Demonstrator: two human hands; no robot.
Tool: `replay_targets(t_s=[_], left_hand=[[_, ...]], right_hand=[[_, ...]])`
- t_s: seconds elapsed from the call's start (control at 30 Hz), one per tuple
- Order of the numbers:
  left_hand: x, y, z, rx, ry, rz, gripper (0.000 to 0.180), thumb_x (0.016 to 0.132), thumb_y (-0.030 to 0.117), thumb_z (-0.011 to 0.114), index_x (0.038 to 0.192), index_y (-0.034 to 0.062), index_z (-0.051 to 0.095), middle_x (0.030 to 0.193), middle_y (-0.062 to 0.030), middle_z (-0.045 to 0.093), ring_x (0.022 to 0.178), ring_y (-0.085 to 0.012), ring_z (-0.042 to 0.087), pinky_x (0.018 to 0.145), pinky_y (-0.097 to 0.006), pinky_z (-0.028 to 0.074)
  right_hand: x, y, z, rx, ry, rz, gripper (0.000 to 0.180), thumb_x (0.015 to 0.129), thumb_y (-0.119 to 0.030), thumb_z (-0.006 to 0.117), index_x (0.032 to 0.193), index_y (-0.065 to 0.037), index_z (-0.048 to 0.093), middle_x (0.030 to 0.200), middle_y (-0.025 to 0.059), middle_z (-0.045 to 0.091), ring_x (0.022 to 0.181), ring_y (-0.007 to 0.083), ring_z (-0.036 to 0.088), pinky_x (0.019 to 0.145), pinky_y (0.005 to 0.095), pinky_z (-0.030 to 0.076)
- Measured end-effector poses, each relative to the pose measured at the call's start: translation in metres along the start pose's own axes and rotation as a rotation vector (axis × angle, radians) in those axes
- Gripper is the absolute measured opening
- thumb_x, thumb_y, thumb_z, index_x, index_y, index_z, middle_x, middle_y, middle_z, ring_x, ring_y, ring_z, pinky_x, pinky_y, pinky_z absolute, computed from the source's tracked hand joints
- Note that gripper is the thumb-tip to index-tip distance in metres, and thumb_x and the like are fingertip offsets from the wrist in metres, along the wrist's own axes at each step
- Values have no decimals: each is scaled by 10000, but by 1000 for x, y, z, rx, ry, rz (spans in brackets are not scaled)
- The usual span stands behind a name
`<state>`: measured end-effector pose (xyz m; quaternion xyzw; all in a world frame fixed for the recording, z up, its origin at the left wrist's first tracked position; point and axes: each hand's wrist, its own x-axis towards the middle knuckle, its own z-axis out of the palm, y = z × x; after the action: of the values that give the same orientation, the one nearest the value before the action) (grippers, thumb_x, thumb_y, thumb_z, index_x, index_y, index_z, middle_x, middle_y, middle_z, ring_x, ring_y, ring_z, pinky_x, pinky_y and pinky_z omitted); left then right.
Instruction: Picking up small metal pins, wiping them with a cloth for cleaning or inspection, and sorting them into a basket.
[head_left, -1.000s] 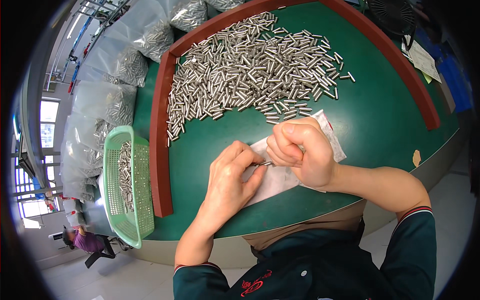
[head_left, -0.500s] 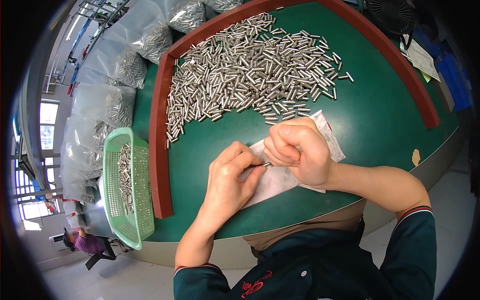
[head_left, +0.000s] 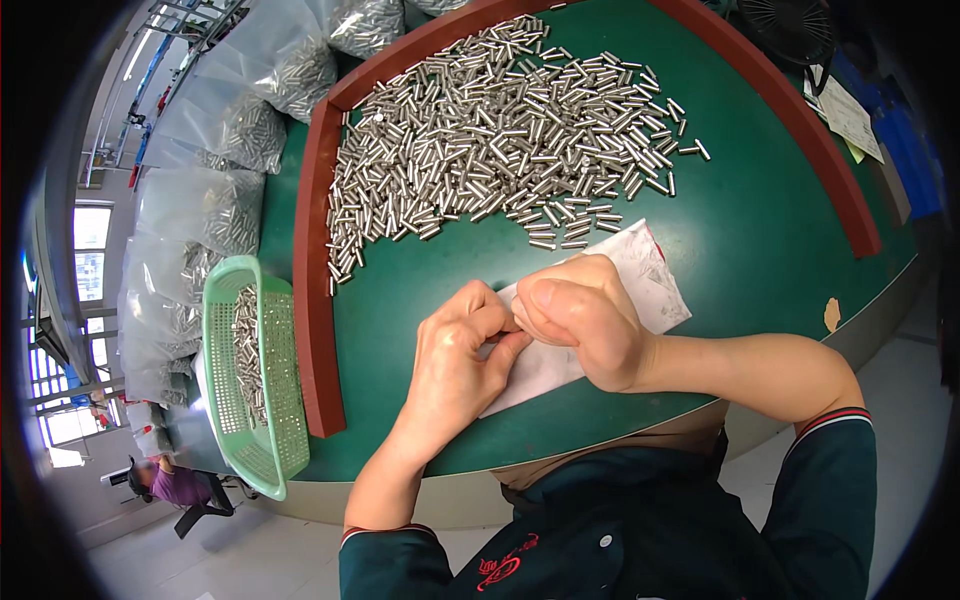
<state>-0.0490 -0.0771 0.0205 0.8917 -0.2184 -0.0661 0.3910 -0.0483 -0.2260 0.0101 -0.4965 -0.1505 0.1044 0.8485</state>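
My left hand (head_left: 458, 352) is closed in a pinch over the white cloth-like sheet (head_left: 655, 278), its thumb and forefinger against my right hand. A small steel pin showed at those fingertips a moment ago; now the fingers hide it. My right hand (head_left: 588, 318) is curled into a fist, its fingers meeting the left fingertips, and what it grips is hidden. Beneath both hands the smudged sheet lies on the green tabletop. Beyond them spreads a large heap of short steel pins (head_left: 500, 140), loose on the table.
A red-brown raised border (head_left: 318, 300) rings the heap. Left of it stands a light green plastic basket (head_left: 285, 440) partly filled with pins. Clear bags of pins (head_left: 235, 215) line the far left. A black fan (head_left: 790, 30) and papers (head_left: 848, 120) are at the far right.
My right hand has moved left and slightly down, closing up against my left hand. The pin that showed between them is now covered, and more of the sheet shows at right.
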Motion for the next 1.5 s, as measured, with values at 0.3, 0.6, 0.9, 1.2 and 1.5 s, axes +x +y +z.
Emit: replay_targets(t_s=[0.3, 0.6, 0.9, 1.2, 1.5], left_hand=[[-7, 3, 1, 159, 42, 127, 91, 643, -7, 618, 715, 0, 563, 691, -92, 510, 588, -246, 530, 516, -328, 432], [-8, 9, 7, 549, 35, 290, 96, 613, 0, 566, 682, 11, 500, 692, -98, 468, 627, -256, 516, 527, -354, 436], [1, -8, -9, -62, 67, 165, 121, 679, -52, 567, 793, -22, 539, 831, -87, 547, 725, -185, 558, 649, -263, 465], [3, -23, -6, -531, 179, 213, 114, 732, -60, 537, 842, -30, 531, 907, -101, 544, 852, -151, 535, 734, -257, 454], [3, -17, -15, -1138, 91, -298, 150, 844, 72, 498, 960, -19, 527, 857, -129, 605, 722, -148, 596, 686, -258, 501]], right_hand=[[5, -16, -9, 47, 37, -28, 352, 794, -166, 362, 464, -85, 272, 441, -16, 260, 425, 82, 221, 424, 240, 194], [3, -11, -9, 22, -63, -50, 342, 793, -151, 351, 469, -80, 269, 444, -6, 263, 438, 88, 226, 440, 242, 210], [6, -7, -12, 54, 15, 7, 356, 799, -171, 357, 464, -91, 265, 438, -13, 254, 421, 84, 216, 416, 248, 184], [5, -8, -11, 148, 43, 37, 365, 804, -182, 368, 464, -89, 276, 410, -3, 258, 384, 82, 189, 391, 245, 163], [6, -12, -12, 164, 29, 69, 338, 801, -123, 340, 475, -75, 263, 435, -6, 261, 401, 77, 215, 405, 239, 183]])
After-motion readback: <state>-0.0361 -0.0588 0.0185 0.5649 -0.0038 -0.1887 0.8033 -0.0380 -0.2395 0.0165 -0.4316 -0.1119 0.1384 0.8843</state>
